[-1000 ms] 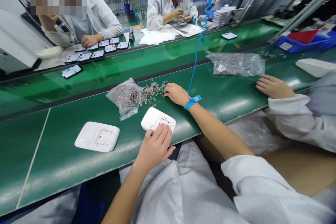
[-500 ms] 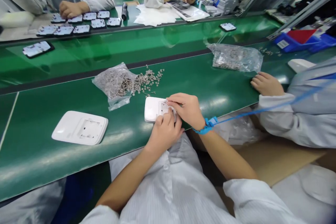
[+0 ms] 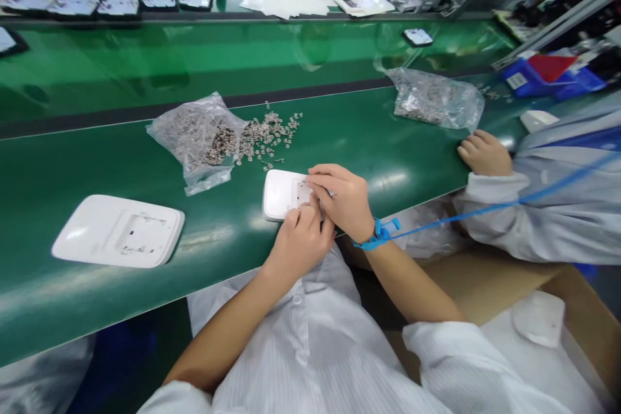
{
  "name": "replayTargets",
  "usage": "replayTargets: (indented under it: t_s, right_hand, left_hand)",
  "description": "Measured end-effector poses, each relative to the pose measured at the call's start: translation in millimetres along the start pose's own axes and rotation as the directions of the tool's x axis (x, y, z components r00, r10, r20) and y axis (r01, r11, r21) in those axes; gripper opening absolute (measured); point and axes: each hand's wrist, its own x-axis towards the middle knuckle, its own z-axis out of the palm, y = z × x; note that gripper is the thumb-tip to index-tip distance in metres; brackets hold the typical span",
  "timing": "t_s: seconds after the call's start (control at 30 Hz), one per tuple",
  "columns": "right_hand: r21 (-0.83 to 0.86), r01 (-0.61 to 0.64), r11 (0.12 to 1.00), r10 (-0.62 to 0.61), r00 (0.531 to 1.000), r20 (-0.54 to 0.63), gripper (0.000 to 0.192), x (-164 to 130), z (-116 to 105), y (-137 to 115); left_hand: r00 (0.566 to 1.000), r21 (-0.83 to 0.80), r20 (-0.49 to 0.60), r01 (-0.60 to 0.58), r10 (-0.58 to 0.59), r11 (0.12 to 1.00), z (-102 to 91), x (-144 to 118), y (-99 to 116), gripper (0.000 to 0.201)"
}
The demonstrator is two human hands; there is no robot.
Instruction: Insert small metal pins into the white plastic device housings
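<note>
Working at the near edge of the green counter (image 3: 72,310), the left hand (image 3: 298,242) steadies a small white plastic cover (image 3: 281,194) while the right hand (image 3: 342,197) has its fingers (image 3: 320,176) pinched over the cover's recess, apparently on a tiny metal part. The cover looks light, rigid and smooth, best held by its rim. Both hands hide the recess, so the pinched piece is hard to make out. Loose screws (image 3: 269,132) spill from a clear bag (image 3: 194,136) just behind.

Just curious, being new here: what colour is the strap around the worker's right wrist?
Blue. The wrist strap, with its blue cord, shows clearly in the head view.
</note>
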Motion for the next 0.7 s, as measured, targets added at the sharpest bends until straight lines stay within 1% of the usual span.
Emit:
replayTargets:
  t_s: [0.1, 0.2, 0.27, 0.33, 0.43, 0.57, 0.63, 0.7]
  right_hand:
    - [0.056, -0.041, 0.998, 0.041, 0.999, -0.008, 0.022, 3.0, 4.4, 8.1]
    - [0.107, -0.120, 0.987, 0.119, 0.993, 0.009, 0.016, 4.9, 5.8, 13.7]
    - [0.130, -0.171, 0.977, 0.168, 0.985, 0.036, 0.014, 4.8, 4.5, 13.4]
    - [0.147, -0.201, 0.968, 0.195, 0.979, 0.054, 0.016, 4.6, 1.8, 10.7]
    - [0.136, -0.191, 0.972, 0.178, 0.979, 0.100, 0.019, 6.4, -2.4, 6.9]
    - [0.099, -0.186, 0.978, 0.169, 0.972, 0.163, 0.005, 11.1, -4.7, 9.6]
    - [0.090, -0.154, 0.984, 0.137, 0.977, 0.165, 0.006, 11.8, -4.3, 12.9]
    - [0.093, -0.093, 0.991, 0.081, 0.989, 0.120, 0.011, 10.6, -3.6, 14.8]
  left_hand:
    - [1.000, 0.010, 0.002, -0.004, 0.004, 1.000, -1.1, 0.8, -0.6, 0.040]
    - [1.000, 0.040, -0.006, -0.012, 0.012, 0.999, -3.4, 0.5, -1.1, 0.041]
    - [1.000, 0.054, -0.009, -0.023, 0.024, 0.998, -4.3, -0.2, -1.3, 0.040]
    - [0.999, 0.057, -0.001, -0.034, 0.034, 0.998, -4.4, -1.1, -1.5, 0.039]
    - [0.999, 0.052, 0.010, -0.034, 0.034, 0.998, -4.0, -2.0, -1.6, 0.037]
    - [1.000, 0.011, 0.016, -0.018, 0.017, 1.000, -3.5, -2.6, -1.4, 0.041]
    - [1.000, -0.014, 0.025, -0.014, 0.015, 1.000, -3.2, -2.7, -1.3, 0.043]
    - [0.999, -0.009, 0.027, -0.016, 0.016, 1.000, -2.6, -2.9, -1.2, 0.043]
